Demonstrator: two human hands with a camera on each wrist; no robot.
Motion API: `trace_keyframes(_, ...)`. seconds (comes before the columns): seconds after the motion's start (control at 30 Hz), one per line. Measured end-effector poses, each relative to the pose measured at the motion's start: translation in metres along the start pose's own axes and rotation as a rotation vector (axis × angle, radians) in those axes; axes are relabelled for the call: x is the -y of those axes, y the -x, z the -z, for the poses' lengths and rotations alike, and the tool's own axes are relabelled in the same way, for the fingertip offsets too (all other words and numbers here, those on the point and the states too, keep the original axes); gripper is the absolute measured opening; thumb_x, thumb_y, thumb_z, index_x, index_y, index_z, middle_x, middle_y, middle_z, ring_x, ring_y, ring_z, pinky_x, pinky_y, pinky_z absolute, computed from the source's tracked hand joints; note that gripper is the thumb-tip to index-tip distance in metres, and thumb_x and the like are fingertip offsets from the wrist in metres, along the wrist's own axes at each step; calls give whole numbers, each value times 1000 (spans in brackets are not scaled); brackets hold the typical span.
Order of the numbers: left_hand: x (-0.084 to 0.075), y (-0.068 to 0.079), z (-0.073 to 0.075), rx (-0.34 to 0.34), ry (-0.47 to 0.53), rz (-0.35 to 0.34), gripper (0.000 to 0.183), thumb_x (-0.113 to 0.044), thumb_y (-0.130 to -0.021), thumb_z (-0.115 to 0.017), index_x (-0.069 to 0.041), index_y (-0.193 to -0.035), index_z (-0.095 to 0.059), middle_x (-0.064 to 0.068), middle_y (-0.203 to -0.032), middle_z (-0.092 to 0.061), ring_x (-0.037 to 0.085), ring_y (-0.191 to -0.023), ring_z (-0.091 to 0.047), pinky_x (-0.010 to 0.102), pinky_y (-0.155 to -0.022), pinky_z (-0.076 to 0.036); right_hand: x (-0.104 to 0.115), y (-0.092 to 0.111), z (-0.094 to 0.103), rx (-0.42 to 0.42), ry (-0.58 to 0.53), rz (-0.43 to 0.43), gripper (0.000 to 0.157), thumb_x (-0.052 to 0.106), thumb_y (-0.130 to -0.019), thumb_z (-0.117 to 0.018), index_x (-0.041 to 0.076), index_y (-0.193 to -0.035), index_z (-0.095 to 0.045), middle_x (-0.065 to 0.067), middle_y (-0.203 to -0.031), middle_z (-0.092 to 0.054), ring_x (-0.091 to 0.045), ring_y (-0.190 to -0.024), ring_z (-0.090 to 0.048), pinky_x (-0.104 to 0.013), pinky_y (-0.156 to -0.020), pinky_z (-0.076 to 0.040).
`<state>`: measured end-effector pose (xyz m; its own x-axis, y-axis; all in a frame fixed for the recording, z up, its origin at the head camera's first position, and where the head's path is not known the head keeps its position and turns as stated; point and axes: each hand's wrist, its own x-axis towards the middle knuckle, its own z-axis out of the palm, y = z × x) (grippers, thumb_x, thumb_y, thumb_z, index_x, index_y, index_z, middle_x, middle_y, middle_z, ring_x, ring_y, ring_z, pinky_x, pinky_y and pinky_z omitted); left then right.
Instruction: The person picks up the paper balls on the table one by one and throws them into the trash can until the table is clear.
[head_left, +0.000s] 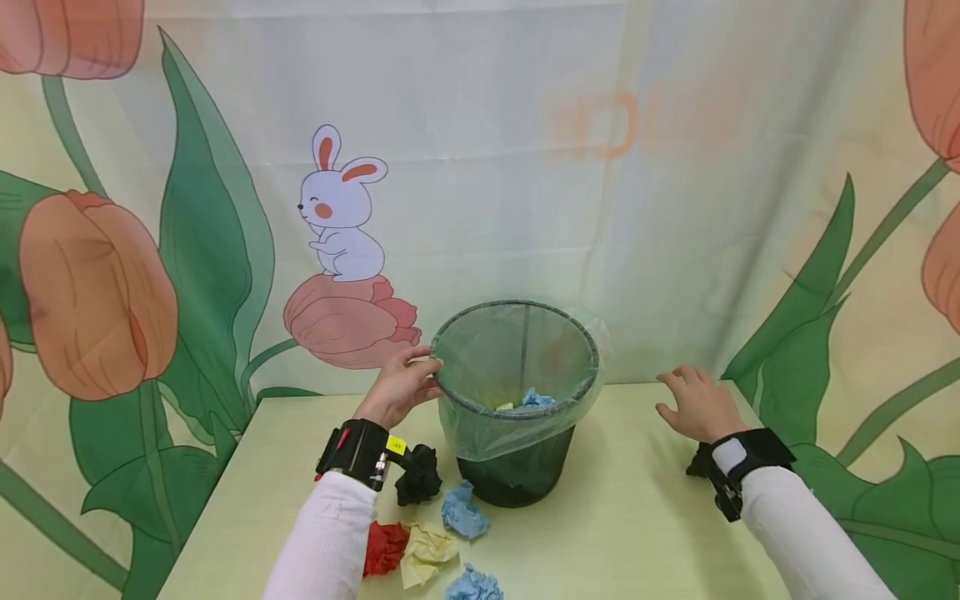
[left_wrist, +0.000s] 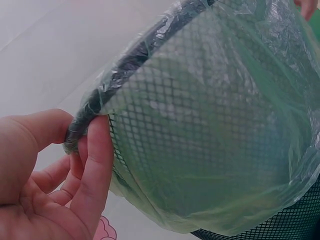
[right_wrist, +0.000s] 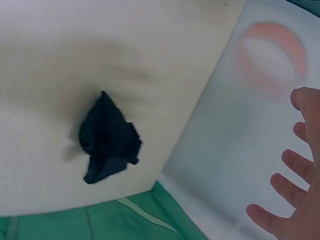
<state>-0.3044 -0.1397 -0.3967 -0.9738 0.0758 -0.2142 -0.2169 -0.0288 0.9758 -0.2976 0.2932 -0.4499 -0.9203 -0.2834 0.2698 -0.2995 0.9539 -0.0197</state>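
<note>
1. Nearest: two blue papers (head_left: 465,510), one yellow paper (head_left: 427,554), one red paper (head_left: 384,548), one black paper (head_left: 418,475), all crumpled.
2. Second black paper (right_wrist: 109,140): whole in right wrist view, mostly hidden in head view.
3. One lined mesh bin (head_left: 517,475); blue scrap (head_left: 537,398) inside, head view only.
4. Right hand (head_left: 701,407) spread, open tabletop (head_left: 615,517) between it and bin.
5. Left hand (head_left: 401,387) pinches bin's left rim, near tabletop's back edge.

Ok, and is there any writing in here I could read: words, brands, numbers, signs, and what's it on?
Nothing reads with certainty.
Faint orange lettering on the cloth backdrop: too blurred to read.
Yellow label on the left wrist's black device: marked, but too small to read.
Mesh wastebasket: no lettering visible.
</note>
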Motion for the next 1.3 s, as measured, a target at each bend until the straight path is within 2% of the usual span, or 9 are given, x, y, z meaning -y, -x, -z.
trace_keyframes(0.2,0,-2,1,0,-6,1,50,-13,-91,-55,-6,-137,-35,13,-106,-50,14,-75,-58,24,-70,-53,-13,21,-21,57,-37,-92,53,29,-84,-62,5,-129,-50,-26,-128,-45,-48,-115,-42,-66,-75,-41)
trace_keyframes(0.43,1,-1,0,-1,-6,-1,50,-13,-91,-55,-6,-137,-35,13,-104,-49,14,-73,-57,24,-69,-53,-27,46,-49,87,-44,-145,55,30,-83,-62,5,-130,-48,-26,-132,-41,-49,-119,-36,-71,-78,-36)
trace_keyframes(0.6,1,0,-1,-4,-15,-9,51,-13,-91,-55,-6,-137,-35,12,-102,-50,15,-74,-58,26,-70,-54,-36,62,-61,105,-60,-172,59,31,-83,-62,4,-132,-45,-28,-134,-37,-51,-121,-32,-73,-79,-34)
trace_keyframes(0.93,1,1,0,-10,-11,-9,51,-13,-91,-55,-7,-137,-35,13,-104,-49,15,-75,-57,25,-70,-53,-47,72,-74,192,-142,-271,66,35,-83,-60,3,-135,-37,-32,-137,-28,-59,-122,-23,-77,-77,-30)
trace_keyframes(1.13,2,1,1,-13,-7,-10,50,-13,-91,-55,-7,-136,-36,12,-102,-50,15,-74,-57,25,-69,-53,-51,78,-80,299,-216,-349,73,42,-83,-59,2,-137,-32,-33,-138,-23,-61,-123,-17,-78,-78,-28)
trace_keyframes(1.3,1,0,2,-17,-6,-7,49,-13,-91,-55,-8,-135,-37,11,-100,-49,15,-73,-57,24,-68,-53,-51,78,-89,324,-230,-374,74,47,-82,-59,2,-136,-33,-34,-135,-27,-59,-122,-24,-76,-79,-30)
